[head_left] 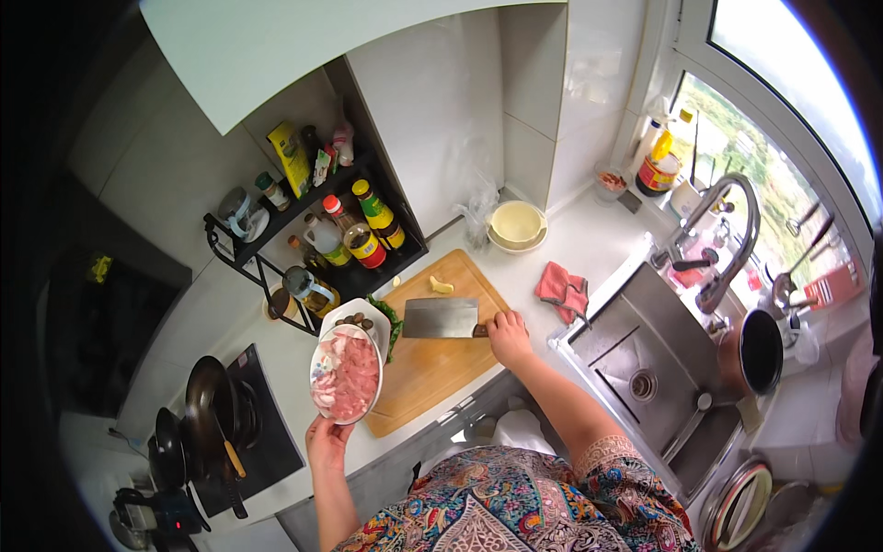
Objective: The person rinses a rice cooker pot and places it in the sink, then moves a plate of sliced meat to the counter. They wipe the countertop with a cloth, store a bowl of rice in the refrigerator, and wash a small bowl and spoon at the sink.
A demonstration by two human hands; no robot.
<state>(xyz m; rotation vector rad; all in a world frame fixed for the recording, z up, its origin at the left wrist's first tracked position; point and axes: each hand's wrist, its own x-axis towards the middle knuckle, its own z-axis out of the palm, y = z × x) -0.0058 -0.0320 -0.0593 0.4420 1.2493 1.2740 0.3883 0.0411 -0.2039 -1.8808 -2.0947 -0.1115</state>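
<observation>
My left hand grips the near rim of a white oval plate piled with sliced raw meat. Behind that plate, partly hidden by it, a white dish holds several small dark round items. My right hand is closed around the handle of a cleaver, whose broad blade lies flat over a wooden cutting board. A piece of ginger rests on the board beyond the blade. Dark green leaves lie at the board's left edge, beside the dish.
A black rack with sauce bottles stands at the back left. Left is a cooktop with a wok. A red cloth and stacked bowls sit right of the board, before the steel sink.
</observation>
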